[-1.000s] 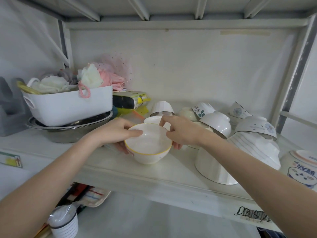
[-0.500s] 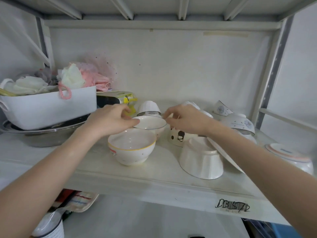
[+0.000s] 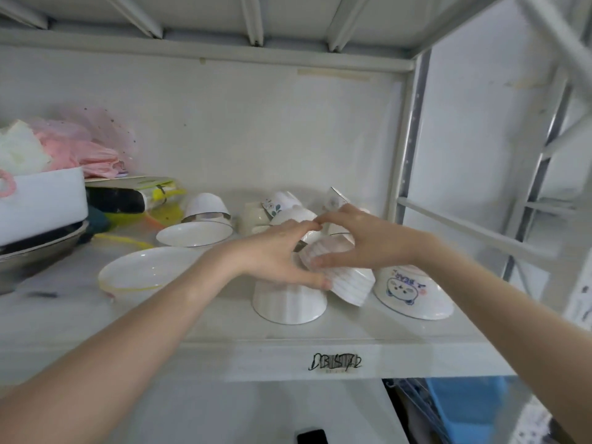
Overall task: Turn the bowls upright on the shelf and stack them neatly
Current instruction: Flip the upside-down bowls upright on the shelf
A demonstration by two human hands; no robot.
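Note:
Both hands grip one striped white bowl, tilted on its side over an upside-down ribbed white bowl. My left hand holds its left side and my right hand its top. To the left stand two upright bowls, a yellow-rimmed bowl in front and a dark-rimmed bowl behind. A bear-print bowl lies upside down at the right. Several more bowls lie overturned behind my hands, partly hidden.
A white basket of cloths sits on a metal basin at the left. Yellow and black packets lie behind it. The shelf front edge carries a scribbled label. A metal upright bounds the right side.
Both hands let go of the yellow-rimmed bowl, passed the dark-rimmed bowl and moved right to take hold of the striped bowl. The view swung to the right.

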